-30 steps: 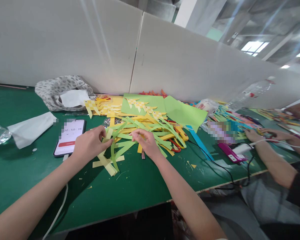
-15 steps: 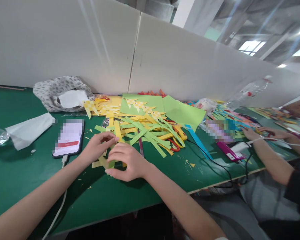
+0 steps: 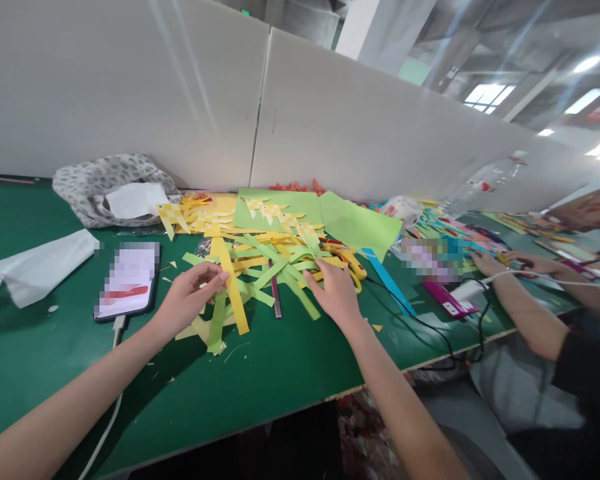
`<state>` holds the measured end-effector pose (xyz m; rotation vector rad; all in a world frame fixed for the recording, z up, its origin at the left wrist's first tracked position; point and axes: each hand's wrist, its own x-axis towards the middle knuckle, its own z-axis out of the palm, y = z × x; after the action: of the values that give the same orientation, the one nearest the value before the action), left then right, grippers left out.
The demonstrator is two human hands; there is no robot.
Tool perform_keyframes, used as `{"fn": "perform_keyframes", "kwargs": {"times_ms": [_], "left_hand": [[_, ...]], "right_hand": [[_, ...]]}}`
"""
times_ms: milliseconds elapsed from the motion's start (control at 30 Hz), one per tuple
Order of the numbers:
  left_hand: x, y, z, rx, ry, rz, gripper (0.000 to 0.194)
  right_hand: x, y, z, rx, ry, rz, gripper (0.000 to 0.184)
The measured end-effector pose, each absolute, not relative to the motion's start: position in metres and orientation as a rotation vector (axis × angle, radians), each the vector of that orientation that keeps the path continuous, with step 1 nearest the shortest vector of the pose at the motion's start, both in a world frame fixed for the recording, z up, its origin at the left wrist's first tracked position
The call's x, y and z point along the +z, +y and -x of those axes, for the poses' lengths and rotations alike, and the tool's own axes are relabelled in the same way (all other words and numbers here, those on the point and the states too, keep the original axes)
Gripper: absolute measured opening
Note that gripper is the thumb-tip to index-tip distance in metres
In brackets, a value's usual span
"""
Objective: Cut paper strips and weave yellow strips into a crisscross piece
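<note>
My left hand (image 3: 194, 295) hovers over the left side of a pile of paper strips, its thumb and fingers brought together. Whatever lies between those fingertips is too small or hidden to make out. A yellow paper strip (image 3: 237, 303) slants past the thumb tip, and a green strip (image 3: 217, 328) lies below the hand. My right hand (image 3: 336, 292) is at the pile's right side, thumb and fingers apart, over light green strips (image 3: 300, 293). Beside its fingers are yellow-handled scissors (image 3: 356, 262). A thin purple stick-like tool (image 3: 277, 303) lies between the hands.
Woven yellow paper fish (image 3: 273, 210) lie on green sheets (image 3: 363, 223) at the back. A phone (image 3: 129, 280) on a cable sits left, near a patterned cloth bag (image 3: 87, 193). A blue strip (image 3: 390, 280), a purple power bank (image 3: 445, 300) and a co-worker's arms (image 3: 525, 300) are right.
My right hand has left my left hand's side and moved right to the green strips near the scissors. My left hand has shifted slightly left; the green strip below it is now uncovered.
</note>
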<state>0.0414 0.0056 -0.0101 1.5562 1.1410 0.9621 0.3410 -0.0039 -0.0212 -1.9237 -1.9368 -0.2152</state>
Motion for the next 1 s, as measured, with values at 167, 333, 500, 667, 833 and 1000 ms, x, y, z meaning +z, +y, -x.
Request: {"fn": "perform_keyframes", "kwargs": {"times_ms": [167,333,500,667,833,1000], "left_hand": [[-0.01,0.004,-0.041,0.948,1.134,-1.572,0.031],[-0.012,0.005,-0.04,0.952,1.134,-1.602,0.03],[-0.016,0.008,-0.04,0.962,1.158,-1.604,0.032],[-0.015,0.006,-0.041,0.943,1.128,-1.624,0.029],[-0.014,0.003,-0.042,0.937,1.132,-1.608,0.03],[-0.014,0.004,-0.042,0.937,1.159,-1.615,0.029]], "right_hand": [[-0.016,-0.013,-0.303,-0.006,-2.166,1.659,0.049],[-0.009,-0.005,-0.336,-0.326,-1.746,1.614,0.036],[-0.018,-0.004,-0.41,-0.437,-1.461,1.984,0.036],[-0.029,-0.014,-0.429,-0.344,-1.563,2.064,0.041],[-0.03,-0.009,-0.426,-0.389,-1.65,2.072,0.042],[-0.025,-0.007,-0.429,-0.386,-1.606,2.104,0.038]]}}
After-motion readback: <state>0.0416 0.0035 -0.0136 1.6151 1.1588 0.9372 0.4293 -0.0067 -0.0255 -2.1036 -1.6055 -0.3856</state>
